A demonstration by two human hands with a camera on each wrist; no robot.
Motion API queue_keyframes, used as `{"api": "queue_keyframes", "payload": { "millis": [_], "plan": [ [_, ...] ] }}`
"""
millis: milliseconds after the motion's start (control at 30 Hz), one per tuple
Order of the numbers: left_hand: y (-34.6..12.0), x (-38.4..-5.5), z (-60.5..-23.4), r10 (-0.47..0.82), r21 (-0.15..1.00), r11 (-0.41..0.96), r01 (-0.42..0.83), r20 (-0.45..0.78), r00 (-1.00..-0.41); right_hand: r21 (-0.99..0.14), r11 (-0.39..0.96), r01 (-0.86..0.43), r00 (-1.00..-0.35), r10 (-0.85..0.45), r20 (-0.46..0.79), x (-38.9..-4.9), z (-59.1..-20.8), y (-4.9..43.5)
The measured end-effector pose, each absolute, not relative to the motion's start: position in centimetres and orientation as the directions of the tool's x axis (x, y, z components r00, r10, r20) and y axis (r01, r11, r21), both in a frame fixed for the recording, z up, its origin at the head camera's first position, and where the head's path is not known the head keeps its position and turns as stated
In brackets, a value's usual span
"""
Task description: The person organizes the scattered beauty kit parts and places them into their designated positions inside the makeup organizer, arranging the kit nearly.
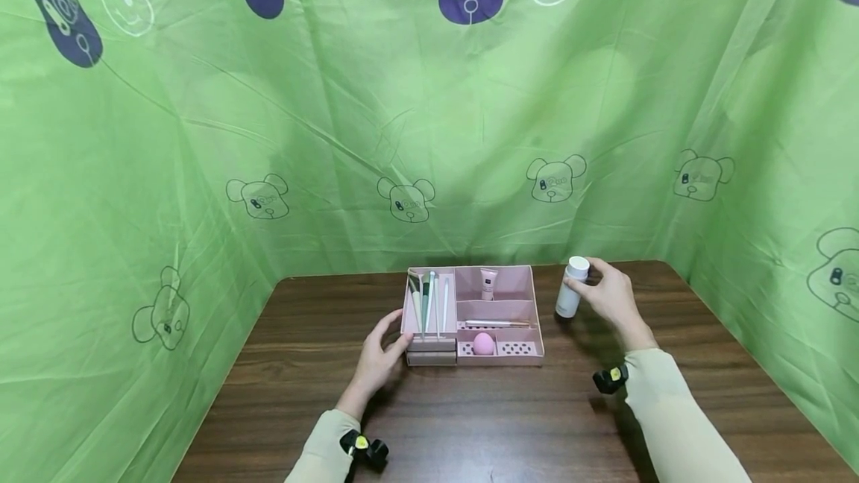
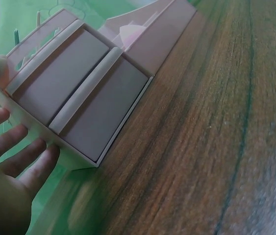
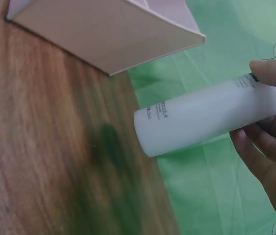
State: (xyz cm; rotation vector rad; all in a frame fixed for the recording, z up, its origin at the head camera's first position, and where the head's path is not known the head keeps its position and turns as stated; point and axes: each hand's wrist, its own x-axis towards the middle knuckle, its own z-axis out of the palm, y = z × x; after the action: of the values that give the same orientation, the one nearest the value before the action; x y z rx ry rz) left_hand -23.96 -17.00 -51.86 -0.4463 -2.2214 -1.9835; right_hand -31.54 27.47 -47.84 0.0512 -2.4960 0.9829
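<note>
My right hand [image 1: 612, 295] grips a white bottle [image 1: 567, 300] near its cap, to the right of the pink organizer [image 1: 539, 319]. In the right wrist view the bottle [image 3: 191, 117], marked with dark print, tilts slightly and seems lifted off the table, with a shadow apart from its base. My left hand [image 1: 378, 358] rests at the organizer's left side. The left wrist view shows the thumb on the upper edge and fairly straight fingers [image 2: 32, 156] against the side wall, beside two front drawers [image 2: 98, 107].
Brushes [image 1: 426, 297] stand in the organizer's left compartment. Its right side holds a small pink tube [image 1: 488, 283], slim sticks [image 1: 496, 323] and a pink sponge [image 1: 483, 343]. Under everything lies a brown wooden table [image 1: 510, 423]. Green printed cloth [image 1: 470, 110] hangs behind and at both sides.
</note>
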Motion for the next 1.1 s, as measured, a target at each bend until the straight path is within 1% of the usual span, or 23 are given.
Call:
{"api": "queue_keyframes", "payload": {
  "millis": [367,567,1100],
  "plan": [
    [-17.1,-24.0,-51.9,0.137,0.945,0.117,0.305,0.289,-0.948,-0.64,0.732,-0.233,-0.888,0.108,0.447,-31.1,-45.5,26.3],
    [-17.1,-24.1,-51.7,0.134,0.94,0.103,0.324,0.31,-0.941,-0.635,0.727,-0.262,-0.88,0.09,0.466,-31.0,-44.3,25.7],
    [-17.1,-23.9,-51.9,0.119,0.938,0.133,0.32,0.306,-0.945,-0.637,0.71,-0.301,-0.869,0.07,0.489,-31.4,-43.4,24.2]
  ]
}}
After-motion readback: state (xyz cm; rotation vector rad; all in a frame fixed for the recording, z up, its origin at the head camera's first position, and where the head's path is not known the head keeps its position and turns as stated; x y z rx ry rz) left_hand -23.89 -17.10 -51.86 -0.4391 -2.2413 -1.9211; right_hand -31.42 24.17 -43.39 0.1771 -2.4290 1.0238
